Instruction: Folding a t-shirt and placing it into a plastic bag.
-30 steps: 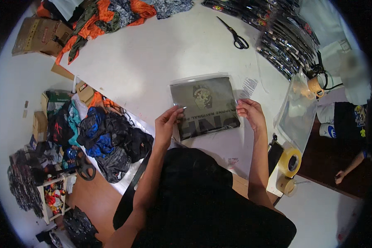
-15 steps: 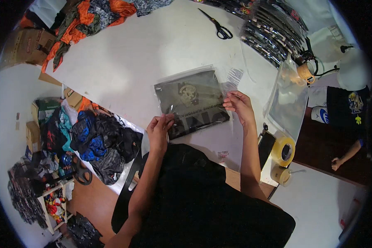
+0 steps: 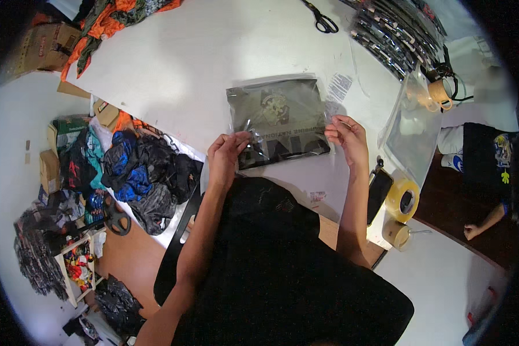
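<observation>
A folded dark garment in a clear plastic bag (image 3: 297,118) lies flat on the white table in front of me, a pale emblem and dark lettering showing through the film. My left hand (image 3: 228,153) pinches the bag's near left corner between thumb and fingers. At its right side, my right hand (image 3: 348,135) has thumb and fingertips closed on the loose transparent edge. Light glints off wrinkles in the film beside the left fingertips.
Black scissors (image 3: 323,22) lie at the far edge, beside stacked bagged garments (image 3: 389,37). Along the right are clear plastic bags (image 3: 412,124), a phone (image 3: 379,196), a tape roll (image 3: 402,200) and a cup (image 3: 395,235). Heaped clothes (image 3: 141,173) sit left; another person's forearm (image 3: 490,221) shows far right.
My view has tilted, so the whole scene sits higher in the picture. The bagged garment has turned slightly clockwise and now lies squarer to me. Both hands keep their pinch on it.
</observation>
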